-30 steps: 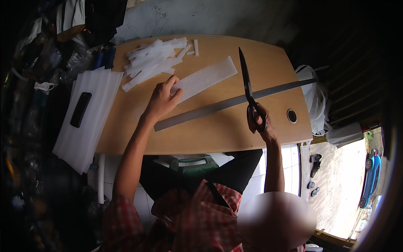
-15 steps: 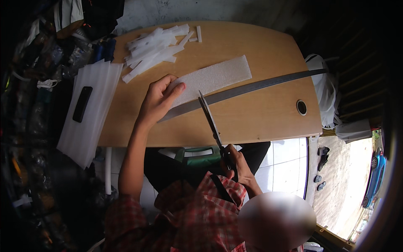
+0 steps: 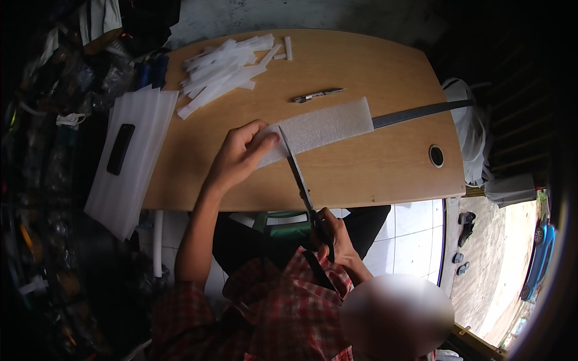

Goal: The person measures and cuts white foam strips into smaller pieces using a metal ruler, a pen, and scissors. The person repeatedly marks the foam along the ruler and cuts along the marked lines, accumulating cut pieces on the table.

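Observation:
Between the thumb and fingers of my left hand (image 3: 241,153) is the left end of a strip of white foam sheet (image 3: 331,125), which slants up to the right over the wooden table (image 3: 373,168). My right hand (image 3: 336,237), at the table's front edge, is closed round the dark handles of a pair of scissors (image 3: 300,180). Their long blades reach across the strip just right of my left thumb; whether they are cutting I cannot tell. A long dark ruler (image 3: 421,113) lies partly hidden beneath the foam. Just beyond the strip rests a pen (image 3: 319,95).
Cut white foam strips (image 3: 223,72) are heaped at the table's far left. Larger foam sheets (image 3: 135,162) overhang the left edge, with a black phone (image 3: 120,149) on top. A round cable hole (image 3: 436,156) is near the right edge, beside white plastic bags (image 3: 466,144).
My left hand has moved right and slightly nearer with the foam strip, which now covers much of the ruler. The pen has come into sight. The scissors' blades now cross the strip.

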